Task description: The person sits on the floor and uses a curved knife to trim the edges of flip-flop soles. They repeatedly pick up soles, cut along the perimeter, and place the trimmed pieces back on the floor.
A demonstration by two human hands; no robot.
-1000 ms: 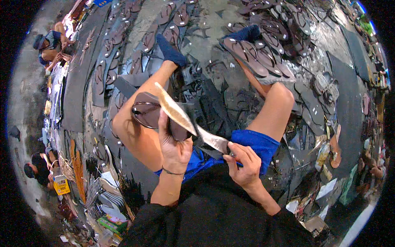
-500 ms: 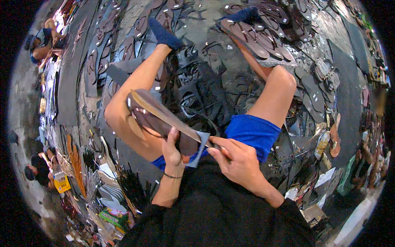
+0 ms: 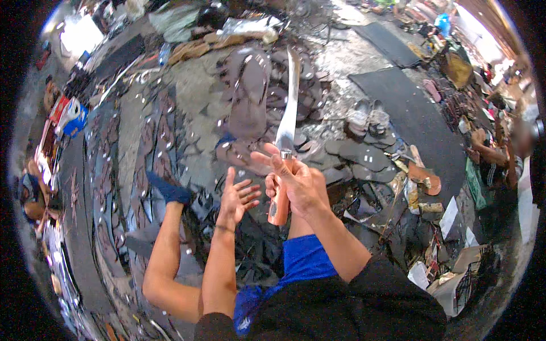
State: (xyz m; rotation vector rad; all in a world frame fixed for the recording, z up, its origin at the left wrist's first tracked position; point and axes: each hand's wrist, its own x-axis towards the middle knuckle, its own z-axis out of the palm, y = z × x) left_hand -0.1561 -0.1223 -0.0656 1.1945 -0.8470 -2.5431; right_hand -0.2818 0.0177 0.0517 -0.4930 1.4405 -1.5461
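In my right hand (image 3: pixel 298 184) is a knife with a wooden handle (image 3: pixel 280 206) and a long, curved steel blade (image 3: pixel 291 105) pointing away from me. My thumb and some fingers grip the handle, while other fingers stretch out loosely. My left hand (image 3: pixel 236 199) is apart from everything, palm turned inward and fingers spread. Beyond both hands a dark brown flip-flop sandal (image 3: pixel 249 94) shows large, toe end away from me; I cannot tell whether it is in the air or resting on the sandals behind it.
Rows of dark sandals (image 3: pixel 151 128) cover the floor at left. Black rubber sheets (image 3: pixel 409 105) lie at right, near grey soles (image 3: pixel 361 156), tools and scraps. Other people sit at the far left (image 3: pixel 37 196) and far right (image 3: pixel 495 150). My bent left leg (image 3: pixel 165 256) frames dark offcuts.
The sandal has left my left hand and is now farther away. My left hand has opened. My right hand has lifted the knife outward, and the view has swung to the right and farther ahead.
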